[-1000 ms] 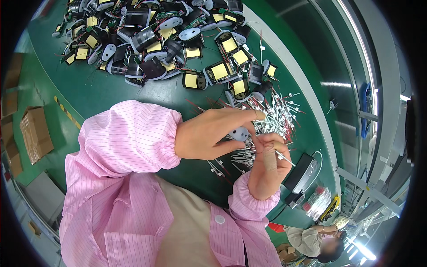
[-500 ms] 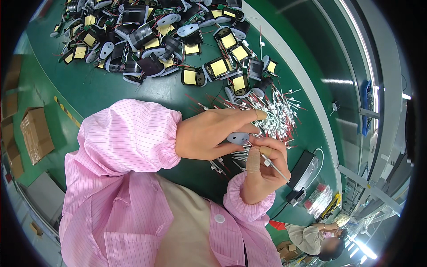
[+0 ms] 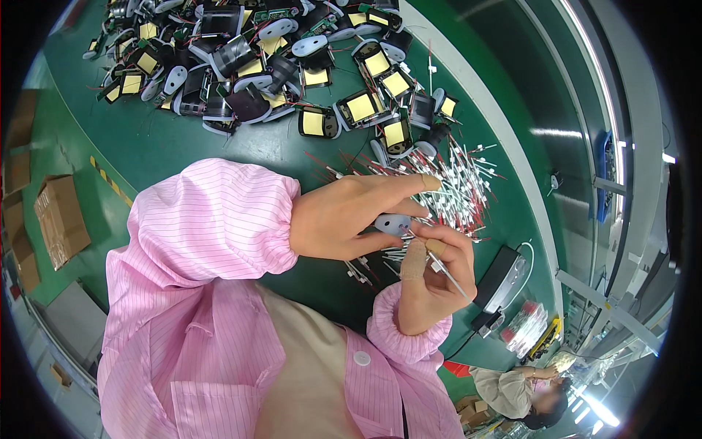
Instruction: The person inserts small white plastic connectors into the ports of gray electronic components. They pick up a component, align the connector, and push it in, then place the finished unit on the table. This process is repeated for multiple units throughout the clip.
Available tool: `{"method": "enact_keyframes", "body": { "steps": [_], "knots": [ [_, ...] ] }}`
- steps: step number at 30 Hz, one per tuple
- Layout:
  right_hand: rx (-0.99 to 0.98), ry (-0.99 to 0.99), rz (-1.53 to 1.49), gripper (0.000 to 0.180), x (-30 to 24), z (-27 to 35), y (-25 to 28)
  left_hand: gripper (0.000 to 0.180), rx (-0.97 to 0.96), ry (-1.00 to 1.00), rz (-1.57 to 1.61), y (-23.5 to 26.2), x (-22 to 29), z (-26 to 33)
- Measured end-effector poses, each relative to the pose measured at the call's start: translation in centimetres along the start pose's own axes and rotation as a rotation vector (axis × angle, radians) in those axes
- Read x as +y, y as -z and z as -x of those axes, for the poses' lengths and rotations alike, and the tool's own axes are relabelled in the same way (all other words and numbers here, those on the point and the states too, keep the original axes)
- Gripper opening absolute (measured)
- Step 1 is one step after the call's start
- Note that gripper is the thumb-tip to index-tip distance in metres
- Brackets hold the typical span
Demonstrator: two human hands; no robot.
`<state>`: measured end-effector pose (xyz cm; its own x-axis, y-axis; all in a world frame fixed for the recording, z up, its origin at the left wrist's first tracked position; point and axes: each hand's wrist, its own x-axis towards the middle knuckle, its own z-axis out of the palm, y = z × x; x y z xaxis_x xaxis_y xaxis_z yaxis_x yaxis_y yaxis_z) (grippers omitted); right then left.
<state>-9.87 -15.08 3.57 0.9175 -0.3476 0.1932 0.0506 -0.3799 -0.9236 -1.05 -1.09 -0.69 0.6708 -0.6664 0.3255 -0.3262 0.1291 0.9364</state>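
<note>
My left hand (image 3: 342,216) is closed around a small device with a pale grey oval end plate (image 3: 393,224). The plate has dark holes; most of the device's body is hidden under my fingers. Close against its right edge, my right hand (image 3: 436,285) pinches a thin wire lead (image 3: 453,279) with a small white connector, between thumb and fingers. The lead's tip is near the plate, but I cannot tell whether it goes into a hole. Tape is wrapped round fingers of both hands. Just beyond them lies a heap of red and white wire leads (image 3: 461,192).
Many similar black devices with yellow pads (image 3: 360,108) are piled along the far side of the green table (image 3: 270,150). To the right are a black adapter box (image 3: 500,279) with a white cable and a plastic bag (image 3: 525,328). Another person (image 3: 508,391) sits at lower right.
Both hands have shifted very slightly, keeping the same grip on the device and the wire lead. Nothing else has visibly moved on the table.
</note>
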Motion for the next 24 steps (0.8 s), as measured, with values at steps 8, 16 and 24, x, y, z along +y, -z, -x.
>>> {"method": "enact_keyframes", "body": {
  "steps": [8,16,24],
  "knots": [
    [0.002,0.020,0.039,0.015,0.22,-0.16,-0.10,0.074,-0.005,-0.028,-0.087,0.04,-0.12,0.03],
    [-0.024,0.034,0.080,0.015,0.43,-0.21,-0.14,0.076,0.013,-0.104,-0.174,-0.11,-0.28,0.15],
    [-0.041,0.016,0.062,0.013,0.35,-0.42,0.11,0.077,0.011,-0.135,-0.154,0.06,-0.17,-0.05]
  ]
}}
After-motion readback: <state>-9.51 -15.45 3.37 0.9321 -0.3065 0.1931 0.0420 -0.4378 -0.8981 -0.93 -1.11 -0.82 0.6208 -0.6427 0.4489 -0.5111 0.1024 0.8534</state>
